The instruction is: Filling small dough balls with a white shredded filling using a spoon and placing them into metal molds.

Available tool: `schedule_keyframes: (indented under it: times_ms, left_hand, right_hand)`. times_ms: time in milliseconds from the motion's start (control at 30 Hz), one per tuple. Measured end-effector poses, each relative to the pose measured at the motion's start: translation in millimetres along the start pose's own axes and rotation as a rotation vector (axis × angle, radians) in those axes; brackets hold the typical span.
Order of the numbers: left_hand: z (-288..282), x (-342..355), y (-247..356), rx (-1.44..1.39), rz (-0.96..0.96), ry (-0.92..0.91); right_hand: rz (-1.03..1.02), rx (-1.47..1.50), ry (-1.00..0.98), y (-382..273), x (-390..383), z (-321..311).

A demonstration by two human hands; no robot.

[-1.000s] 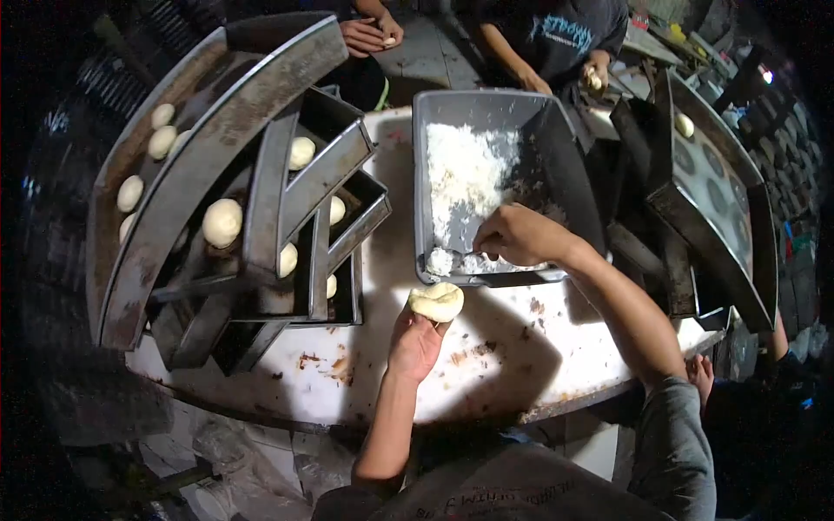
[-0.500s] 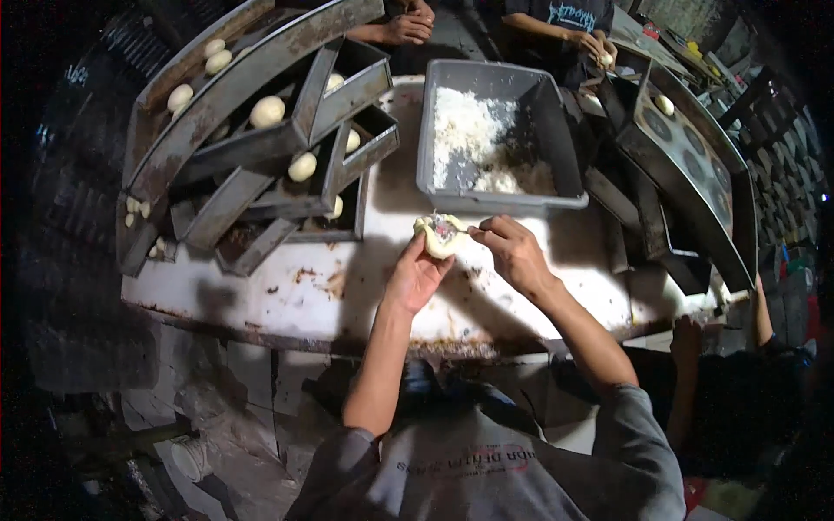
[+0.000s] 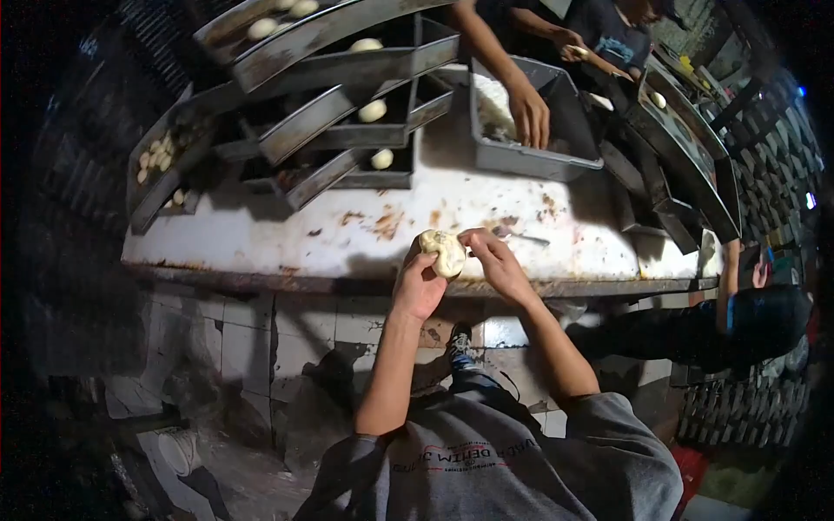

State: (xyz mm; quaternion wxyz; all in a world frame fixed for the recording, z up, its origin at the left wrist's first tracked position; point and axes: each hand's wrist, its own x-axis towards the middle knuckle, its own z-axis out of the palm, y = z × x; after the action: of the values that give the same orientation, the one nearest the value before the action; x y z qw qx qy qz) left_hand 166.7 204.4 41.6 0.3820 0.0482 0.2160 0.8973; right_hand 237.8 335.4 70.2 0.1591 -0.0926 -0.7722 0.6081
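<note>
My left hand cradles a pale piece of dough just over the table's near edge, thumb on its side and fingers beneath. My right hand pinches the dough's right side with thumb and fingers. The dough looks folded in on itself, with small darker flecks at its top. A metal spoon lies on the stained white table just beyond my right hand.
Stacked metal tins with dough balls fill the left. A co-worker's hand reaches into the grey tub. Another person handles dough behind it. More tins stand at right, near another person's arm.
The spoon has left my right hand for the table; those fingers now grip the filled dough, whose opening looks narrower. A co-worker's hand has entered the tub. The view has shifted.
</note>
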Motion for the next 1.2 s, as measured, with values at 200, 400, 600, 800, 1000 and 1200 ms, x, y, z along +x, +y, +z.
schedule_keyframes:
  times_ms: [200,400,600,800,1000,1200]
  left_hand:
    - [-29,-95,84,0.204,0.359,0.331]
    - [-52,-162,169,0.665,0.618,0.405]
    - [-70,-177,245,0.890,0.510,-0.015]
    - [-118,-143,288,0.583,0.593,0.257]
    - [-161,-92,361,0.441,0.646,0.671]
    - [-195,-71,445,1.344,0.397,0.624]
  right_hand:
    - [-0.023,0.087,-0.002,-63,-46,154]
    - [-0.409,-0.350,0.021,-106,-46,246]
    - [-0.158,0.112,-0.252,-129,-1,282]
    - [-0.077,-0.028,-0.193,-114,57,341]
    - [-0.351,-0.113,-0.142,-105,125,424]
    - [-0.574,-0.237,-0.304,-84,211,464]
